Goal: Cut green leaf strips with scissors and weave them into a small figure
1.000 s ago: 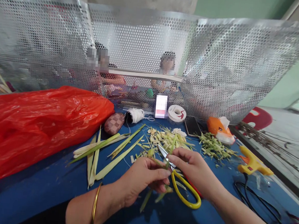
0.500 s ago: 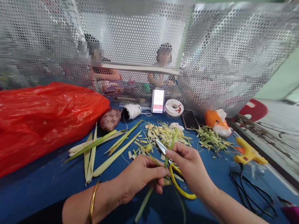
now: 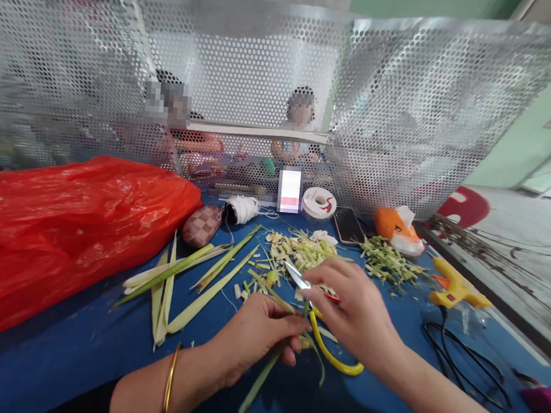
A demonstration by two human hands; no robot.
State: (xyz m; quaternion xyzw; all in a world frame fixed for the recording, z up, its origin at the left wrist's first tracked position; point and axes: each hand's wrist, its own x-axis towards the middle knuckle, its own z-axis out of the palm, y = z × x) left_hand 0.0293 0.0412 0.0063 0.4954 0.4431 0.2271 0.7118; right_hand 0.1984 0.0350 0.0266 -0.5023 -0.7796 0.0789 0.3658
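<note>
My left hand [image 3: 258,332] is closed in a pinch on a green leaf strip [image 3: 262,376] that hangs down toward me over the blue table [image 3: 78,350]. My right hand [image 3: 351,308] is just to its right, fingers curled over the same strip, above yellow-handled scissors [image 3: 328,347] that lie on the table with their blades [image 3: 296,275] pointing away. I cannot tell whether the right hand grips the strip or the scissors. Long cut leaf strips [image 3: 188,276] lie to the left. A heap of leaf trimmings [image 3: 301,247] lies beyond the hands.
A big red plastic bag [image 3: 59,227] fills the left. A perforated metal screen [image 3: 284,92] stands at the back, with two people behind it. Near it are a checkered pouch [image 3: 201,225], white twine [image 3: 243,209], a tape roll [image 3: 319,203], a phone [image 3: 349,225], an orange tissue pack [image 3: 398,229], and a yellow glue gun [image 3: 457,287] with black cable.
My right hand has come down from holding the strip's upper end upright to lie low over the scissors. The strip's top is now bent down. My left hand kept its pinch.
</note>
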